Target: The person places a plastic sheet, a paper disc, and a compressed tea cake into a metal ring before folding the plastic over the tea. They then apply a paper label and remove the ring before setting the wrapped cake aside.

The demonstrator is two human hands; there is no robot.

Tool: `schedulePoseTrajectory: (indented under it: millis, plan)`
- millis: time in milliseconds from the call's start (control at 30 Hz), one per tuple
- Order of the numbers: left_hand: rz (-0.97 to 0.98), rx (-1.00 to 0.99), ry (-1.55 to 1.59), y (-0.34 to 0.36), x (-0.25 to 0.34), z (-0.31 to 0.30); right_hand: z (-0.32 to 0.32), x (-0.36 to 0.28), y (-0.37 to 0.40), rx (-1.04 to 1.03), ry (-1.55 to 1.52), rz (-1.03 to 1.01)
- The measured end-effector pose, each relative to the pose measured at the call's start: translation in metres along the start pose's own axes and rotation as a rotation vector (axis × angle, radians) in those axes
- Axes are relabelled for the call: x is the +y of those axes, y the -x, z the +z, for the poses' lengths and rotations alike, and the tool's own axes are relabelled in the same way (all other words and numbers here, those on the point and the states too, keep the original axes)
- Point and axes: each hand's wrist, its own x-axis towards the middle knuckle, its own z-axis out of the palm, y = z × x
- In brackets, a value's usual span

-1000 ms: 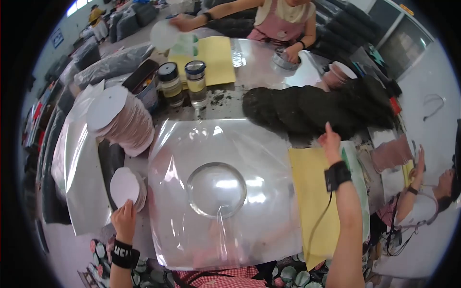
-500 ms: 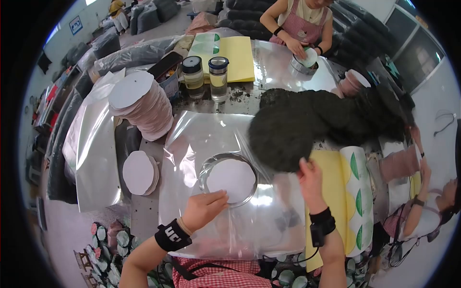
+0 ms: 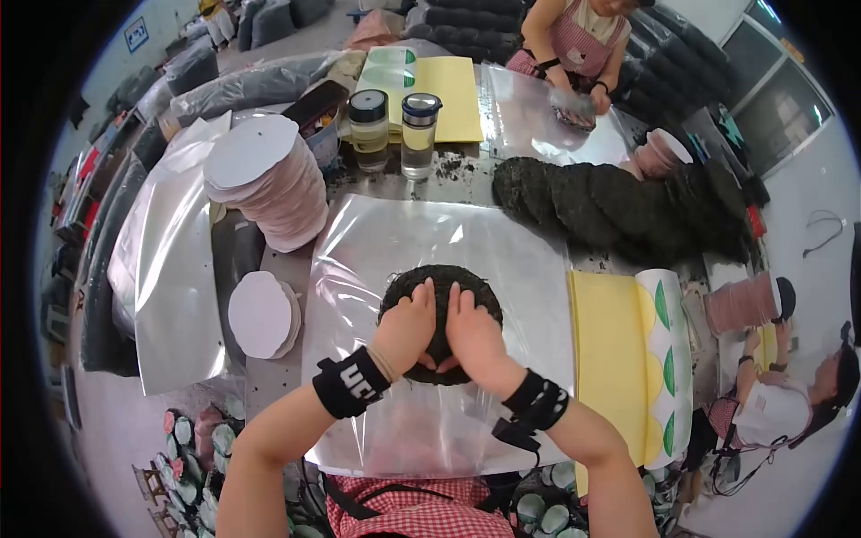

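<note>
A dark round sheet of dried seaweed (image 3: 480,285), rough at its edges, lies over the spot where the metal ring stood. The ring is hidden beneath it. My left hand (image 3: 408,330) rests on its left half, fingers stretched out and pointing away from me. Beside it, my right hand (image 3: 473,330) presses on the right half in the same way, with the two thumbs close together at the near side. Underneath is a clear plastic sheet (image 3: 359,421). Overlapping round seaweed sheets (image 3: 619,206) are piled at the back right.
White paper discs (image 3: 260,314) lie left, below a tall stack of discs (image 3: 269,188). Two lidded drink bottles (image 3: 369,134) stand behind. Yellow paper (image 3: 610,368) and green-printed labels (image 3: 666,368) lie right. One co-worker (image 3: 583,45) works opposite, another (image 3: 780,403) at right.
My right hand has brought the seaweed sheet from the right onto the ring, covering the white disc. Both hands now press on it. The co-worker opposite has moved their hands over their work.
</note>
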Motion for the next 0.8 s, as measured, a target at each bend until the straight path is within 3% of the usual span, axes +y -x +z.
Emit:
schedulePoseTrajectory:
  millis: [133,200,267,300,400,467,533,600,667,700,767,800]
  plan:
    - [-0.009,0.072,-0.094,0.001,0.002,0.025,0.021,-0.011,-0.004,-0.021,-0.03,0.038]
    - [-0.034,0.13,-0.153,-0.005,0.002,0.043,0.05,-0.012,-0.008,0.088,-0.022,0.054]
    - [0.046,-0.064,0.033,-0.012,-0.01,0.043,0.068,-0.009,-0.016,-0.05,-0.347,0.149]
    - [0.068,-0.05,0.054,-0.016,-0.013,0.046,0.051,-0.005,-0.016,-0.016,-0.321,0.043]
    - [0.113,-0.1,-0.012,-0.022,-0.012,0.039,0.062,-0.007,-0.02,-0.026,-0.415,0.152]
    - [0.052,-0.141,0.077,0.0,-0.008,0.02,0.023,-0.005,-0.001,-0.123,-0.338,0.126]
    - [0.311,0.41,0.255,0.037,-0.026,0.012,0.004,0.013,0.028,0.128,-0.504,-0.171]
    - [-0.09,0.675,0.29,0.095,-0.044,0.011,-0.018,0.027,0.073,0.521,-0.696,0.083]
    - [-0.506,0.707,0.339,0.143,-0.075,0.035,-0.004,0.056,0.118,0.735,-0.41,0.398]
    - [-0.519,0.705,0.341,0.156,-0.082,0.036,0.003,0.066,0.136,0.727,-0.413,0.387]
    - [-0.575,-0.096,1.315,0.173,-0.088,0.029,0.011,0.083,0.158,-0.255,-1.165,0.673]
    - [-0.564,-0.079,1.312,0.168,-0.092,0.008,-0.006,0.089,0.151,-0.237,-1.164,0.663]
